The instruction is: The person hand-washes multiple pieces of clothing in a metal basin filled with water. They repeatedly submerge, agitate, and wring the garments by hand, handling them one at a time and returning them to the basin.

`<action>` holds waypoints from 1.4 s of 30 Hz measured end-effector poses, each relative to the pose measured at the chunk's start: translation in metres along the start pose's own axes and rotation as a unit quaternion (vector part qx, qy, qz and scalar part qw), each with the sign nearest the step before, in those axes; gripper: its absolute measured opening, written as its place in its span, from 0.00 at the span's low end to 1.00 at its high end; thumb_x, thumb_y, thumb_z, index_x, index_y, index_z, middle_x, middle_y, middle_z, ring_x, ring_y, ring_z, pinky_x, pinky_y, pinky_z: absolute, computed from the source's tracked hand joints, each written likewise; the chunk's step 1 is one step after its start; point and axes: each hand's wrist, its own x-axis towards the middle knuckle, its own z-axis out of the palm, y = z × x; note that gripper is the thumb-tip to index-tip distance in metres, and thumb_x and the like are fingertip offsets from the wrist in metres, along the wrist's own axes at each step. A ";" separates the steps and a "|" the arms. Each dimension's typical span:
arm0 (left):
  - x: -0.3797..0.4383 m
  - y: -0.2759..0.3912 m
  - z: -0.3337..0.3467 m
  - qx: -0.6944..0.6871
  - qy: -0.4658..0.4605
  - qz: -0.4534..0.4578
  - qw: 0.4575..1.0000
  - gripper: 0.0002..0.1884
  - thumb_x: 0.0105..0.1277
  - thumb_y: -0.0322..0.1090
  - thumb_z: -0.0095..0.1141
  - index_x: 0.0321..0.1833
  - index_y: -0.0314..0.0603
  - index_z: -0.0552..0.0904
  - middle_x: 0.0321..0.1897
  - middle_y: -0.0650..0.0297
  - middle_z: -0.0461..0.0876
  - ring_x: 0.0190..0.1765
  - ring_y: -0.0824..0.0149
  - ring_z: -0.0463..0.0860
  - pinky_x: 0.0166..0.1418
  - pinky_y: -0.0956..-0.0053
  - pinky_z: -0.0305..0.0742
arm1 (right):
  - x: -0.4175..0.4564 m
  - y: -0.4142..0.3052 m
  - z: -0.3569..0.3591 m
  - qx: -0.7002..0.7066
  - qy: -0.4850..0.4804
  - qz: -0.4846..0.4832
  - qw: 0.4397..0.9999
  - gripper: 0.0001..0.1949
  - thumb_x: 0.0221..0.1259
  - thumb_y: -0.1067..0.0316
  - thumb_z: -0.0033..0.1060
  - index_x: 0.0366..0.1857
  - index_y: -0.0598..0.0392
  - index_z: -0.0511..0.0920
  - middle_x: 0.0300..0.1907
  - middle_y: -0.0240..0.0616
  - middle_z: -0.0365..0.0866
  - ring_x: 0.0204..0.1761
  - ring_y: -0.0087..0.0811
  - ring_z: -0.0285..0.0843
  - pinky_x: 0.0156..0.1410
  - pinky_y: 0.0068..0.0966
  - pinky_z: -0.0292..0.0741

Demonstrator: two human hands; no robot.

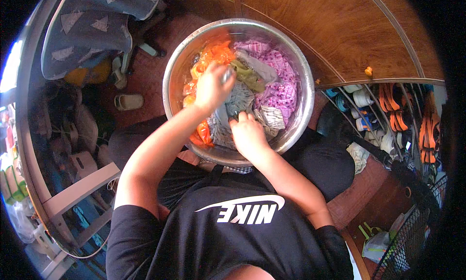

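Observation:
A round metal basin (309, 94) stands between my crossed legs with wet clothes and water in it. My left hand (215, 86), blurred by motion, is over the basin's left half, its fingers closed around a small pale grey object (227, 76) too blurred to name. Lower down, my right hand (249, 132) grips a blue-grey patterned cloth (238, 98). Orange cloth (218, 52) lies along the left side, an olive green cloth (247, 75) and a grey one (260, 67) near the middle, purple checked cloth (284, 94) at the right, and a cream patterned cloth (271, 118) below it.
Beyond the basin is a wooden cabinet (327, 28). A rack of shoes and sandals (387, 98) is at the right, above a black mesh basket (404, 240). On the left are a covered chair (91, 28), a loose clog (129, 102) and a pale frame (82, 189).

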 end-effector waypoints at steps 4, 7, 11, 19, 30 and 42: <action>-0.035 0.008 -0.002 0.048 -0.006 0.205 0.978 0.10 0.53 0.35 0.63 0.31 0.39 0.77 0.46 0.52 0.72 0.47 0.48 0.75 0.47 0.58 0.73 | 0.000 0.001 0.004 -0.042 -0.035 -0.010 0.998 0.07 0.52 0.69 0.52 0.29 0.57 0.80 0.36 0.43 0.75 0.41 0.38 0.77 0.38 0.30 0.80; -0.038 0.002 0.014 0.099 -0.072 0.170 0.978 0.12 0.55 0.40 0.61 0.38 0.43 0.77 0.47 0.50 0.71 0.48 0.47 0.73 0.49 0.56 0.71 | -0.005 -0.005 0.009 -0.064 -0.005 -0.009 0.998 0.07 0.52 0.69 0.53 0.31 0.56 0.80 0.35 0.43 0.76 0.40 0.37 0.76 0.36 0.28 0.79; -0.017 -0.020 0.049 0.124 -0.105 0.068 0.984 0.16 0.63 0.47 0.51 0.48 0.47 0.77 0.45 0.44 0.74 0.45 0.44 0.75 0.47 0.52 0.72 | -0.005 -0.012 0.018 -0.090 0.008 0.015 0.996 0.07 0.54 0.69 0.52 0.33 0.57 0.79 0.33 0.43 0.75 0.38 0.39 0.76 0.35 0.29 0.79; 0.041 -0.021 0.032 -0.051 -0.140 -0.187 0.971 0.16 0.61 0.45 0.52 0.38 0.37 0.82 0.36 0.50 0.83 0.39 0.54 0.82 0.47 0.63 0.75 | 0.003 0.014 -0.019 0.026 -0.034 -0.012 0.999 0.14 0.52 0.68 0.57 0.45 0.52 0.79 0.36 0.45 0.78 0.39 0.40 0.79 0.40 0.35 0.79; -0.073 0.003 -0.028 -0.425 -0.011 -0.279 0.861 0.20 0.55 0.34 0.59 0.51 0.40 0.74 0.38 0.61 0.78 0.42 0.68 0.76 0.48 0.74 0.71 | 0.033 0.037 -0.104 0.044 0.133 -0.047 0.989 0.23 0.47 0.72 0.58 0.53 0.58 0.72 0.46 0.49 0.74 0.54 0.46 0.71 0.61 0.36 0.70; -0.086 0.012 0.007 -0.080 -0.011 -0.004 0.997 0.15 0.55 0.36 0.60 0.41 0.37 0.74 0.44 0.51 0.75 0.50 0.46 0.71 0.55 0.56 0.67 | 0.112 0.115 -0.025 0.155 0.180 -0.025 0.971 0.11 0.46 0.76 0.56 0.37 0.56 0.78 0.37 0.42 0.79 0.47 0.41 0.74 0.56 0.30 0.69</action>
